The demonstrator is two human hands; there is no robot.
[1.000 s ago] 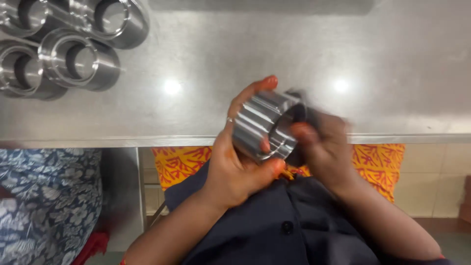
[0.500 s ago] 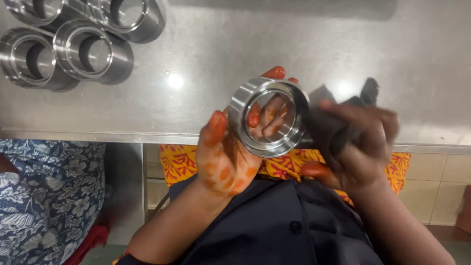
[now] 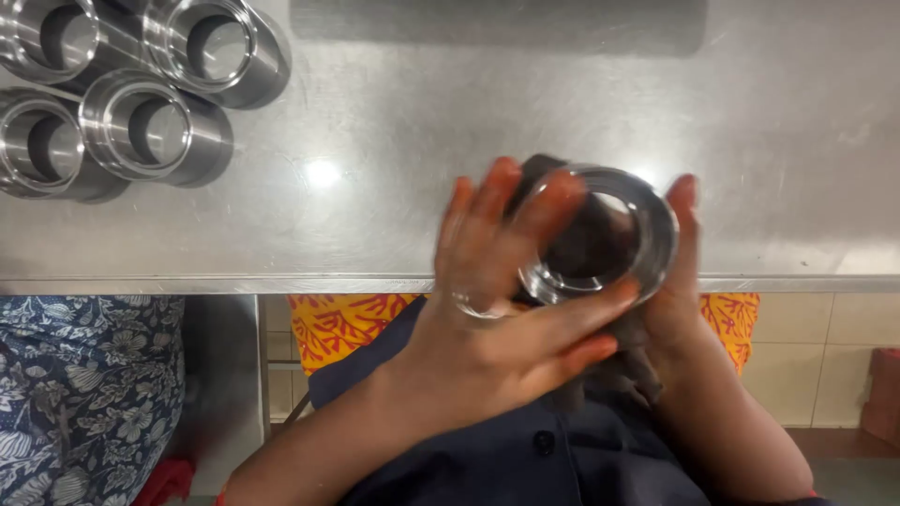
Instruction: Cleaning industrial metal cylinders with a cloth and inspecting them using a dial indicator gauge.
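A metal workshop: machined steel rings (image 3: 141, 89) stand clustered on a brushed steel surface (image 3: 450, 112), at its far left corner, and tiled wall shows below the surface's near edge.

the metal ring (image 3: 600, 239) is shiny silver, its hollow filled by a dark brown-grey cloth (image 3: 586, 245). the left hand (image 3: 487, 309) has orange-red stain on its fingers (image 3: 562, 201) and wears a silver band. the right hand (image 3: 680, 281) shows the same reddish tint at the tips. the tabletop (image 3: 525, 103) is dull brushed steel grey with white light spots. the four metal cylinders (image 3: 150, 126) at upper left are polished silver with dark bores. the shirt (image 3: 525, 459) is dark navy with a dark button. below the edge, a cloth (image 3: 342, 319) is yellow-orange with a red coral-like pattern. at lower left, a fabric (image 3: 84, 394) is blue with a white and grey flower print. the tiles (image 3: 825, 375) are beige.
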